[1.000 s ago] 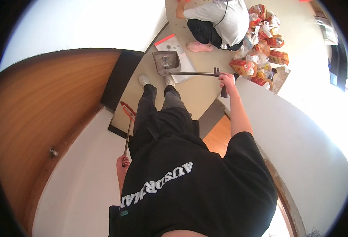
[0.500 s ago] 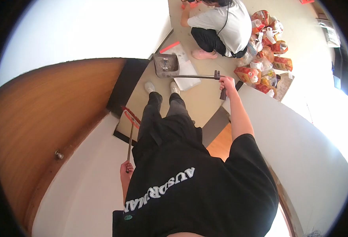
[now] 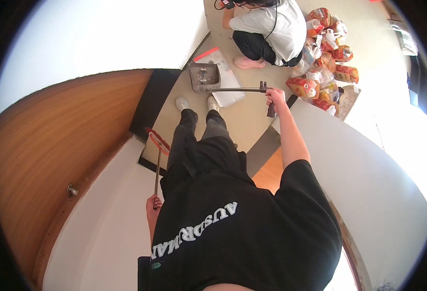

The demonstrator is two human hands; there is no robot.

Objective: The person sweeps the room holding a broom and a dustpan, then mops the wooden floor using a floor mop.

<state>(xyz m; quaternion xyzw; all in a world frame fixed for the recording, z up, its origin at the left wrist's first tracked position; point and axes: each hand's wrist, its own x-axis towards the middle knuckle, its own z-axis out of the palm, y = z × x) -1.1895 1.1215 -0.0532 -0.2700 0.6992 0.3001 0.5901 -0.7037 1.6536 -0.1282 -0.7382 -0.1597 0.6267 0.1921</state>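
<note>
My right hand [image 3: 275, 97] is closed round the handle end of a long-handled dustpan [image 3: 205, 88]. The handle stretches leftward to a grey pan, which holds some dark debris and sits beyond my feet, over a white board [image 3: 230, 80] with a red edge. At my left side, my left hand [image 3: 153, 202] wraps round the stick of a broom [image 3: 157, 167]. The broom's red head points away from me, close to my left leg, near the dark base of the wall.
A person in a white shirt [image 3: 286, 29] squats ahead on the floor. To their right stand several red and plastic bags [image 3: 327, 63] filled with things. A brown wooden door [image 3: 63, 131] is at my left, and a white partition [image 3: 354, 150] lies to my right.
The dustpan, the broom and my hands have shifted only slightly in view. The squatting person's head and arm have moved a little. Both hands keep their hold.
</note>
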